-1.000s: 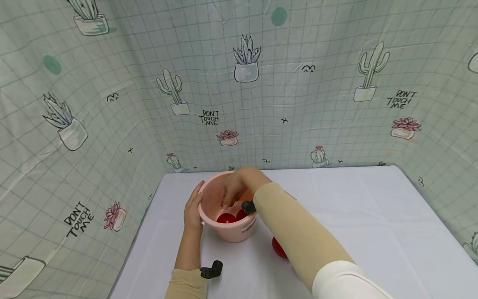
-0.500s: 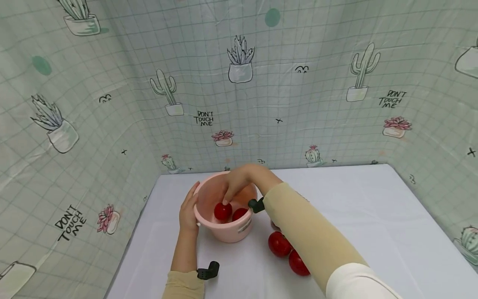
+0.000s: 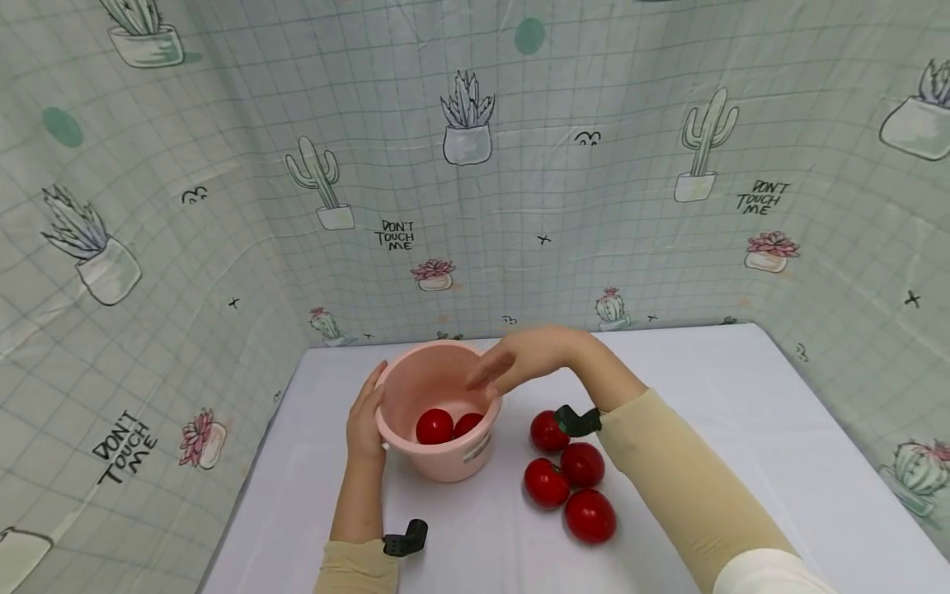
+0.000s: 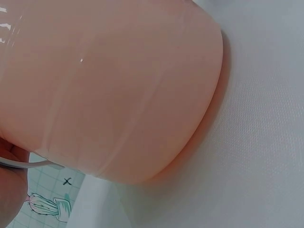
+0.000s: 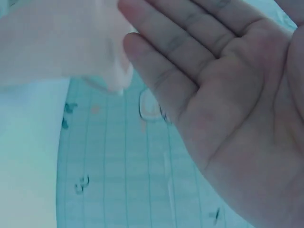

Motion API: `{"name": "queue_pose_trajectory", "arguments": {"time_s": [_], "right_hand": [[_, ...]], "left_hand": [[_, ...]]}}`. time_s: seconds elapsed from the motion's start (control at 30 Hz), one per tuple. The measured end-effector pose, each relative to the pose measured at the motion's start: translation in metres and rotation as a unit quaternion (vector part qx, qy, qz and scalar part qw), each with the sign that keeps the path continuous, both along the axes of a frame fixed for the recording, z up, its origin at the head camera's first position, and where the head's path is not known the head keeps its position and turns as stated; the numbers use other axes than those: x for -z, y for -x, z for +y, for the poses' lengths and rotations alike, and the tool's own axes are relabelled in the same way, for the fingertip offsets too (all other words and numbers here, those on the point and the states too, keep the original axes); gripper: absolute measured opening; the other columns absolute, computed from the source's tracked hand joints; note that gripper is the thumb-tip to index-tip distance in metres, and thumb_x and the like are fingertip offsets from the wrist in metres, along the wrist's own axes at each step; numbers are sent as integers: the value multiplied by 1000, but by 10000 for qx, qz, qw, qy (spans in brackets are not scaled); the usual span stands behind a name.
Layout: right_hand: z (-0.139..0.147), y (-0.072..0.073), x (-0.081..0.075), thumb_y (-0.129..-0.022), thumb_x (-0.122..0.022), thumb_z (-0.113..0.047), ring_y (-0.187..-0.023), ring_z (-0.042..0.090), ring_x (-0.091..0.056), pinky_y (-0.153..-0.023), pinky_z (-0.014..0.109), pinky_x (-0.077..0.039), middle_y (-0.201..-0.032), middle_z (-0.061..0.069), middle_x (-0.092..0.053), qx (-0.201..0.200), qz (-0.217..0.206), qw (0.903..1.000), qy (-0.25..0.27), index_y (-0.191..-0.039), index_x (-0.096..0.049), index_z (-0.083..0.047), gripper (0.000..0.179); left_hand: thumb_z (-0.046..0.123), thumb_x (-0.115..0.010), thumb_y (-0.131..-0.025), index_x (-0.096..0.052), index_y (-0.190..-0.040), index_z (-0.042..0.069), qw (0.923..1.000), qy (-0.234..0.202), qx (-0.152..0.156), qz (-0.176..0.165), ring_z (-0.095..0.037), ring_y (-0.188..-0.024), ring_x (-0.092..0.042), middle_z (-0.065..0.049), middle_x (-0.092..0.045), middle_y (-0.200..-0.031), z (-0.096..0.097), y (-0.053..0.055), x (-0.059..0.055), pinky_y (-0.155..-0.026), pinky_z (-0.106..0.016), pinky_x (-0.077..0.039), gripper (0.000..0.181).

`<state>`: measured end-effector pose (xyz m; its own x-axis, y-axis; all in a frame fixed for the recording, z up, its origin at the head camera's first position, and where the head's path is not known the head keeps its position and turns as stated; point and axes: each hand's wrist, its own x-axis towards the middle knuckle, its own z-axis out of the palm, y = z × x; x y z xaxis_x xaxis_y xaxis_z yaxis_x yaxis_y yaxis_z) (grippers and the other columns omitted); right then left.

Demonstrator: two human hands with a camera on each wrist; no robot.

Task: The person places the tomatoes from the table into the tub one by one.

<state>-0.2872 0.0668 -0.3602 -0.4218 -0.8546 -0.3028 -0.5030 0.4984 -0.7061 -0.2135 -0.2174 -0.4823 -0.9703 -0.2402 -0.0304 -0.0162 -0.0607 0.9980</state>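
Observation:
A pink plastic bucket (image 3: 445,466) stands upright on the white table, two red tomatoes (image 3: 434,426) showing inside. My left hand (image 3: 365,425) holds its left side by the rim; the left wrist view is filled by the bucket's wall (image 4: 118,95), with part of the left hand (image 4: 12,190) beside the thin handle. Over the right rim is my right hand (image 3: 527,359), fingertips overlapping the opening. The right wrist view shows the palm of that right hand (image 5: 228,95) bare, its fingers extended. Several more tomatoes (image 3: 590,516) lie in a cluster right of the bucket.
The white-covered table (image 3: 705,429) extends to the right and front. A patterned cloth (image 3: 519,198) with drawn cacti hangs behind and along both sides. A black wrist camera (image 3: 577,421) sits on the right wrist, near the rear tomato.
My right hand has let go of a tomato inside the bucket and risen out toward the right, uncovering the tomato cluster. My left hand stays at the bucket. The head view has shifted slightly.

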Motion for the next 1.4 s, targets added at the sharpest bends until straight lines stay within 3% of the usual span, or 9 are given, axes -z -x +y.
{"name": "queue_pose_trajectory", "arguments": {"time_s": [0.17, 0.37, 0.57, 0.73, 0.8, 0.97, 1.13, 1.4], "right_hand": [[36, -16, 13, -92, -66, -40, -137, 18, -49, -112, 43, -42, -139, -15, -58, 475, 27, 9983, 327, -135, -58, -38, 44], [76, -36, 41, -93, -65, -36, -140, 20, -46, -113, 49, -40, -142, -16, -55, 1032, 70, 9932, 541, -137, -55, -41, 46], [105, -58, 67, -93, -65, -38, -139, 27, -47, -111, 55, -40, -145, -3, -55, 1239, 98, 9890, 806, -140, -54, -36, 48], [125, -75, 94, -94, -64, -36, -138, 34, -45, -108, 62, -39, -148, 3, -53, 1746, 70, 9802, 930, -144, -52, -25, 53], [131, -82, 106, -94, -64, -33, -139, 37, -44, -108, 64, -38, -149, 5, -51, 1936, -21, 9760, 1001, -146, -50, -22, 55], [142, -101, 129, -94, -65, -34, -140, 38, -42, -108, 64, -39, -151, 6, -48, 2368, -75, 9658, 1058, -147, -47, -28, 57], [146, -114, 148, -93, -67, -32, -143, 43, -37, -109, 65, -37, -154, 10, -45, 2579, -201, 9574, 1284, -149, -44, -26, 61], [148, -116, 171, -93, -67, -33, -144, 42, -35, -111, 53, -36, -157, 10, -39, 2953, 81, 9420, 1590, -152, -38, -16, 69]], "left_hand": [[28, -34, -103, -50, -143, 39, 9999, -21, -71, -75, -9, -147, -32, 16, -43, -154, -3, -3, -2, -120, -42, -30, 44], [28, -34, -103, -51, -143, 38, 9998, -174, -41, -30, -9, -145, -34, 15, -44, -153, -4, -5, -3, -118, -40, -33, 44], [29, -33, -104, -51, -143, 39, 9999, -149, -22, -3, -9, -145, -34, 15, -44, -153, -5, -3, 0, -118, -41, -34, 44], [29, -34, -104, -51, -142, 38, 9998, -172, -17, 25, -10, -145, -35, 15, -45, -153, -4, -3, 0, -118, -41, -34, 43], [29, -34, -104, -51, -143, 38, 9999, -167, -7, 27, -10, -145, -34, 15, -44, -153, -3, -2, 0, -118, -41, -33, 44], [28, -33, -104, -49, -145, 34, 9998, -199, 40, 83, -13, -148, -31, 11, -42, -156, 0, -2, -1, -120, -43, -30, 45], [28, -34, -104, -50, -145, 35, 9997, -250, 6, 51, -12, -147, -32, 12, -43, -155, 2, -2, -1, -120, -42, -31, 44], [30, -34, -104, -52, -142, 39, 9998, -220, -21, 33, -8, -144, -35, 17, -45, -152, 5, -3, 0, -118, -40, -35, 42]]}}
